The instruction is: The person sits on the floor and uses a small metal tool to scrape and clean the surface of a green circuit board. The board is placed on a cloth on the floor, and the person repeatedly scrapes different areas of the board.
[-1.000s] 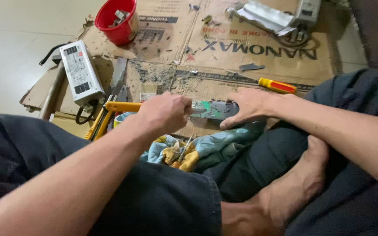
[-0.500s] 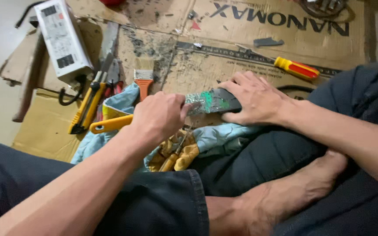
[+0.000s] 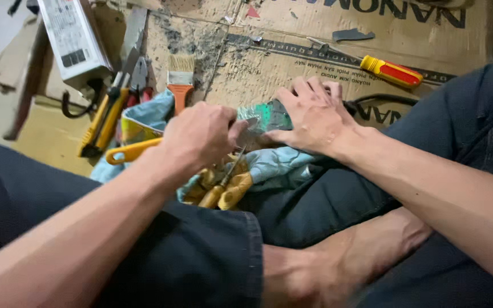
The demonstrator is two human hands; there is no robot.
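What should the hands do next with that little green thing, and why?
Probably just press the thin metal tool a little further against the small green circuit board. The left hand grips the tool with its tip at the board's edge, and the right hand lies flat over the board, pinning it on the light blue cloth. The contact point is hidden, so I can't be sure.

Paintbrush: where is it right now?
In the head view the paintbrush lies upper left on the cardboard, bristles pointing away, just right of the pliers and above the left hand.
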